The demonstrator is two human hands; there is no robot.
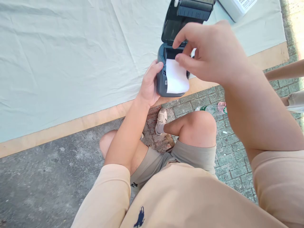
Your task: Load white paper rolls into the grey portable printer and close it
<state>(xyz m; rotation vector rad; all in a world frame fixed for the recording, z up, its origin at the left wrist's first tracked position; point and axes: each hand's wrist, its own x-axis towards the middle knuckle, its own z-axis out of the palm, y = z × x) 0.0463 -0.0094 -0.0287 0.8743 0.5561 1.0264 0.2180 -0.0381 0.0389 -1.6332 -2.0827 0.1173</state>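
A dark grey portable printer (162,88) is in my left hand (152,80), whose fingers wrap its left side with the thumb on the rim. The printer's black lid (169,27) stands swung up, with a roller at its top. A white paper strip (177,77) curls out of the paper compartment over the front edge. My right hand (206,52) is over the compartment, fingers bent and apart. Its thumb tip is at the upper end of the paper; whether it presses on it I cannot tell. The right hand hides part of the compartment.
A pale cloth (71,63) covers the table, which has a wooden edge (95,122). A white container with a label (237,8) is at the top right. A plastic bottle (209,109) lies on the paving below. Another person's limb (285,71) shows at the right.
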